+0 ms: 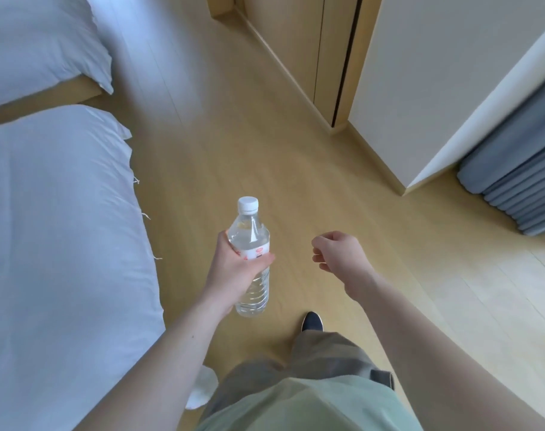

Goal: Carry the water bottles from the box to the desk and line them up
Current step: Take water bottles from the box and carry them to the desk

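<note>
My left hand (234,272) grips the bottle (252,259) around its label, fingers wrapped on the far side, thumb on the near side. The bottle's long axis runs nearly upright, cap toward 12 o'clock, base toward me. My right hand (333,250) hangs at 3 o'clock from the bottle, well apart, its fingers loosely curled on nothing. A bed (62,244) lies at 9 o'clock, floor (234,135) ahead. Neither box nor bench shows, so I judge I am mid-carry, and setting down falls to the left hand

Pale wood floor (234,144); white beds (56,228) left; grey curtain (520,181) right
</note>
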{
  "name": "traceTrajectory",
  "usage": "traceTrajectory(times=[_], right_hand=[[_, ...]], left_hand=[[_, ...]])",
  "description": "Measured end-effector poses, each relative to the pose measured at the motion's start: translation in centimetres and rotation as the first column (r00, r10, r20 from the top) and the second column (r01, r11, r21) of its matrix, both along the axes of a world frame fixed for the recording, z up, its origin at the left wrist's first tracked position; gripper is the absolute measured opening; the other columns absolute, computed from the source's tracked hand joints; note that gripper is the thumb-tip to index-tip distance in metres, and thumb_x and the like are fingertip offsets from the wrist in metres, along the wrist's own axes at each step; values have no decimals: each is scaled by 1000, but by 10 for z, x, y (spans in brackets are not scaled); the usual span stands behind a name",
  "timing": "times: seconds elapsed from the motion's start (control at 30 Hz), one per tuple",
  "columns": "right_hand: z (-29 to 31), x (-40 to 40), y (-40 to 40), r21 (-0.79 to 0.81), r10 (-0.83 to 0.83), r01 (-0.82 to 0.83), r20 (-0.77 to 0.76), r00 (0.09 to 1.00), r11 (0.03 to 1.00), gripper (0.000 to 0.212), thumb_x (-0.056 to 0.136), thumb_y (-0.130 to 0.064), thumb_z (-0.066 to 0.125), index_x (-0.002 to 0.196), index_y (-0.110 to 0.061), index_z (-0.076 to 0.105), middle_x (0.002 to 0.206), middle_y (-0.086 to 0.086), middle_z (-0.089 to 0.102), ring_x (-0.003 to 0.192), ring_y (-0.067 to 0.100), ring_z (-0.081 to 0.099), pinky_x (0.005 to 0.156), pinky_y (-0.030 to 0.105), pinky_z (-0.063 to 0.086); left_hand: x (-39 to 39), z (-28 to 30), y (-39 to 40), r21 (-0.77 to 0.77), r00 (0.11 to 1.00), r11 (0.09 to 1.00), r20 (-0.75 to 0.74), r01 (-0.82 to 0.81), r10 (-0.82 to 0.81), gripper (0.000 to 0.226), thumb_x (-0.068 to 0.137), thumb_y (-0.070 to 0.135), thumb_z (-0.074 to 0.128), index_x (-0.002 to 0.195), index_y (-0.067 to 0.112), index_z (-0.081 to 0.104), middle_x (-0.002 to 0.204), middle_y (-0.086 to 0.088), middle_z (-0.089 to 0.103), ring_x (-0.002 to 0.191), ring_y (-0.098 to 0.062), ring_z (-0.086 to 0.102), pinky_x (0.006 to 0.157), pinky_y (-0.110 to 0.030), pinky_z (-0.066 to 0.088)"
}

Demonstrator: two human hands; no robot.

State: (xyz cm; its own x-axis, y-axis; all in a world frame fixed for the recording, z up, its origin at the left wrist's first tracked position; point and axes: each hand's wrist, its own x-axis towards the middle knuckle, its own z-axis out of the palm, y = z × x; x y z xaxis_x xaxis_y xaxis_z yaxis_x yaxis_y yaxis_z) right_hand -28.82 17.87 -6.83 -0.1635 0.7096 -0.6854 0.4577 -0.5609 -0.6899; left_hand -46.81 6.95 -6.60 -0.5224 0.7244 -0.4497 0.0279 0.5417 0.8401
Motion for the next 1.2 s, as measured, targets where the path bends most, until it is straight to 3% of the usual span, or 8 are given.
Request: traceTrajectory(times=[0.4,0.8,0.97,1.2], right_hand=[[3,-93,171,-21,45,-46,-30,999,999,16,90,-26,58,100,-16,65,91,4,70,104,30,70,97,46,57],[13,-281,341,-9,74,-74,15,997,997,10,91,-22,56,92,-16,64,84,2,68,106,30,71,101,49,54],[19,-352,393,8,91,-92,25,996,996,9,92,-22,56,93,-17,63,86,3,68,98,28,71,100,48,55],[14,-431,466,-1,130,-130,0,992,992,8,95,-20,57,98,-15,63,94,4,69,92,20,70,89,37,57]], left_hand=[[-83,8,156,14,997,997,8,-81,81,62,61,40,89,110,40,51,93,26,68,81,6,69,69,-27,51],[-261,3,314,31,994,995,46,-98,96,60,69,32,89,113,41,50,105,13,69,79,6,69,66,-23,51],[-327,8,367,47,990,989,51,-137,135,65,64,35,89,117,37,51,99,16,70,84,0,71,74,-31,55],[-399,-2,431,70,976,975,66,-213,208,64,66,30,92,113,40,50,108,10,67,89,-4,71,75,-30,57]])
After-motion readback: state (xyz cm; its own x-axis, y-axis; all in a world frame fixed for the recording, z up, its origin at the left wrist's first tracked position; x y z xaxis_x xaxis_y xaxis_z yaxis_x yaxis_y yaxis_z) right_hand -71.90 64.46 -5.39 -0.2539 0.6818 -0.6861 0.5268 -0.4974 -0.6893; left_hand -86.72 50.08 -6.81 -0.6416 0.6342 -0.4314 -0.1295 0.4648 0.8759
